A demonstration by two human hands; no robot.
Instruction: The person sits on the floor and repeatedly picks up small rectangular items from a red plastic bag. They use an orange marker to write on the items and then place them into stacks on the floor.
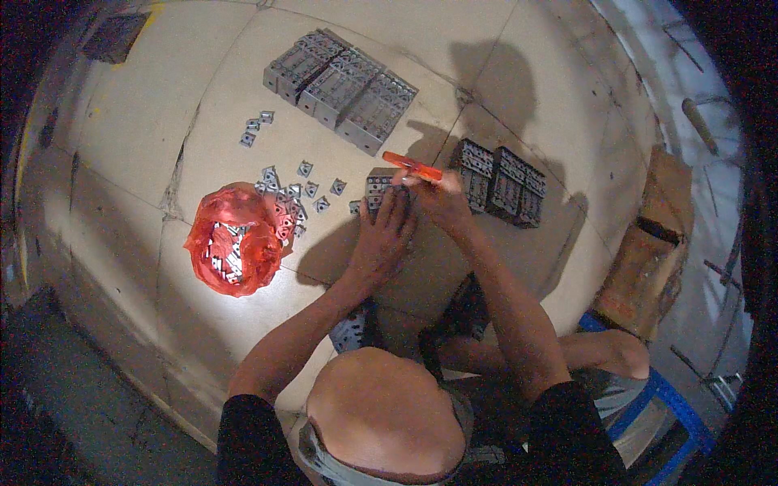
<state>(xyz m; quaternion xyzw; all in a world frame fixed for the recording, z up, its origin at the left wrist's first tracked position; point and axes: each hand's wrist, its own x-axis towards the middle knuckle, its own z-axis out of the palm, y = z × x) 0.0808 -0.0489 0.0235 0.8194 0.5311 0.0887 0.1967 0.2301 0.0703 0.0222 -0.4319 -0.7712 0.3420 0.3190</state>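
Observation:
My left hand (pixel 387 228) lies with its fingers over the near edge of a grey metal block (pixel 379 181) on the floor, steadying it. Holes show in the part of the block that is uncovered. Just right of it, my right hand (pixel 436 191) grips an orange-red stick-like hand tool (pixel 413 166); its exact kind is unclear, and it slants above the block. Small metal plates with holes (pixel 293 193) are scattered left of my left hand. Beyond them sits an open red plastic bag (pixel 203 255) with several more such pieces inside.
Larger metal blocks (pixel 346 85) stand in a row ahead, with a few small plates (pixel 250 130) to their left. More dark blocks (pixel 495 179) are close by my right hand. Cardboard (pixel 638 273) and a blue stool frame (pixel 665 404) lie at the right.

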